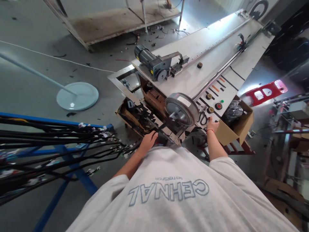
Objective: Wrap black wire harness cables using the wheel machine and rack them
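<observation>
My left hand (148, 141) is closed on the end of a black strip (162, 126) at the near corner of the metal bench. The strip runs up toward a wheel-shaped reel (181, 109) mounted on the bench's end. By the right near edge, my right hand (212, 125) has its fingers curled; what lies in them, if anything, is too small to make out. Black-handled scissors (203, 118) lie just left of it. Close by are tape rolls (210, 110), a red button (218, 106) and a green one (222, 101).
A grey motor (147, 56) sits on the long bench (193, 77). An open cardboard box (227, 132) with clear plastic stands at the right. Black wire harnesses (60, 135) hang over a blue frame (66, 158) at the left. A round stand base (79, 96) is on the floor.
</observation>
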Demonstrator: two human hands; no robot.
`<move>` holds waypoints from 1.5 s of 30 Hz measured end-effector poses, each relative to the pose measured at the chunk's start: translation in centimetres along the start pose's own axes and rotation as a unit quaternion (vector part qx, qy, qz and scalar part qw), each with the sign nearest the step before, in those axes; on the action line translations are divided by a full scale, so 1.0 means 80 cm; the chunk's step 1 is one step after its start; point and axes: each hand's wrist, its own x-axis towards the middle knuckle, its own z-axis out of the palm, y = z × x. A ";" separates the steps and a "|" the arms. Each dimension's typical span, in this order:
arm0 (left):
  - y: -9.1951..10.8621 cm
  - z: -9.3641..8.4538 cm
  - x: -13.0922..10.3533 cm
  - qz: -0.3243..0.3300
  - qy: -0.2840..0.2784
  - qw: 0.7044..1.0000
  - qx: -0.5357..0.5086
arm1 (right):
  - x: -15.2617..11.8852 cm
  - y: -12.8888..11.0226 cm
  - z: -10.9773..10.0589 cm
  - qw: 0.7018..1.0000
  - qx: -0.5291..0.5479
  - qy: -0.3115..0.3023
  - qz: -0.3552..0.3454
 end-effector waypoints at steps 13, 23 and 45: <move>0.019 0.021 0.044 0.035 -0.029 0.999 0.021 | -0.001 0.000 0.003 1.000 0.000 0.001 0.009; -0.048 -0.004 0.007 -0.016 -0.024 0.991 0.133 | 0.001 0.000 0.003 1.000 -0.007 0.002 0.012; 0.041 0.028 0.072 0.029 -0.003 0.997 0.067 | 0.002 0.001 0.003 1.000 -0.002 -0.001 0.005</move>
